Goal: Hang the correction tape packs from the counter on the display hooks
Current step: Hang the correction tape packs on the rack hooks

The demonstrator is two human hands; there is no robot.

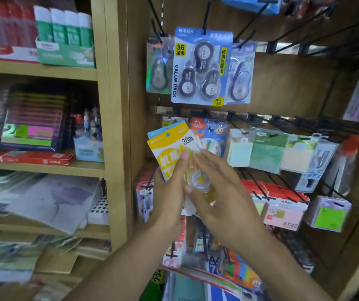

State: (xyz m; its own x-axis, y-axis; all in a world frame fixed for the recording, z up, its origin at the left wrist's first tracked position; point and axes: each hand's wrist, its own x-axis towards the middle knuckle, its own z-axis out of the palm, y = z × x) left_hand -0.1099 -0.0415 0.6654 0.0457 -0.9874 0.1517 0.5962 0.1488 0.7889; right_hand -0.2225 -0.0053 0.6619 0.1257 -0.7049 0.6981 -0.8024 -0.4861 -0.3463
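My left hand (168, 190) grips a small stack of correction tape packs (170, 146): a yellow card marked 30m in front, a blue card behind it. My right hand (220, 192) lies over the clear blister of the front pack, its fingers touching the pack's right side. The stack is held upright in front of the display panel. Above hang a blue value pack of three correction tapes (202, 66) and single packs (159, 66) beside it, all on black display hooks (283, 40). Several hooks to the upper right are bare.
Rows of hooks hold sticky notes (265, 155), red-topped packs (280, 203) and a green note pad (328, 216). A wooden upright (115, 127) separates the panel from shelves at left with glue sticks (65, 31), boxes and paper stacks.
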